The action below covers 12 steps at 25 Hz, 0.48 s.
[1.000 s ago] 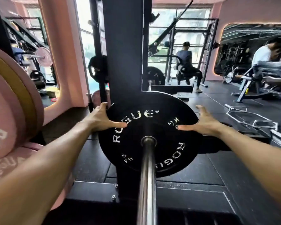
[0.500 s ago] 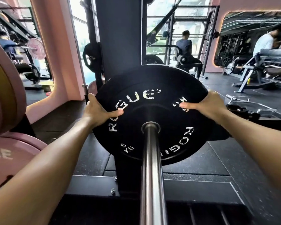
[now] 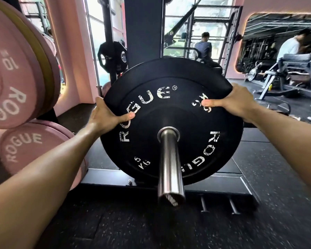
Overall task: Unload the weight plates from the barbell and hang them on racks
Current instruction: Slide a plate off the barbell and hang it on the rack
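A black 5 kg plate (image 3: 171,112) with white lettering sits on the steel barbell sleeve (image 3: 170,164), which points toward me; the sleeve's end shows in front of the plate. My left hand (image 3: 106,114) grips the plate's left rim, thumb on its face. My right hand (image 3: 232,103) grips the upper right rim, thumb lying across the face. The black rack upright (image 3: 144,33) rises directly behind the plate.
Pink plates (image 3: 20,72) hang on pegs at the left, one stack above another (image 3: 34,150). Small black plates (image 3: 113,56) hang on a post behind. Two short pegs (image 3: 217,205) stick out of the rack base. People sit at machines in the background right.
Both hands went from flat against the plate to gripping its rim. The plate has slid along the sleeve toward me and looms larger; the sleeve's end has come into view.
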### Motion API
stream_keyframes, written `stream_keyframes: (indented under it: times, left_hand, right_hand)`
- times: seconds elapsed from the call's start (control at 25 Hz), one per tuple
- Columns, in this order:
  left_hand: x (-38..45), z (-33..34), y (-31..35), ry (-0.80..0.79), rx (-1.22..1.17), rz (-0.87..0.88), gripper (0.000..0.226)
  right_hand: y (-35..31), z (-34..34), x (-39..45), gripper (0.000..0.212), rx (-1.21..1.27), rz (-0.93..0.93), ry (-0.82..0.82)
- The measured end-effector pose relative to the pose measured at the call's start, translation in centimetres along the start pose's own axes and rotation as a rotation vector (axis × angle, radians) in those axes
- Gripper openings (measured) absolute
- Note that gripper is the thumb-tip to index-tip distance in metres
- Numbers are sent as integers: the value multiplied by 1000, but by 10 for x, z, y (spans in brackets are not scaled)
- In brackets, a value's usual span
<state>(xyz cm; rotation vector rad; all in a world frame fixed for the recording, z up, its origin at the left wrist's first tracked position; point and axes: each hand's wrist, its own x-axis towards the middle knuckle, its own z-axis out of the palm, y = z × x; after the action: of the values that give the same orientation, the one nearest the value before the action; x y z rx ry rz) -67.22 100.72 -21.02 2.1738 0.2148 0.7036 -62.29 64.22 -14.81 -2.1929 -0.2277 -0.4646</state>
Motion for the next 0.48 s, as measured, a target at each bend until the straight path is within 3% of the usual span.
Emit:
stream_keyframes:
  times: [0.24,0.48]
  left_hand:
    - [-71,-46,10,-6,-42,62,110]
    - [-131,-88,22,-19,-39,61,102]
  right_hand:
    - [-10,-32,-87,72,62,5,-33]
    - [-30,-65,-164,66,90,-10,-101]
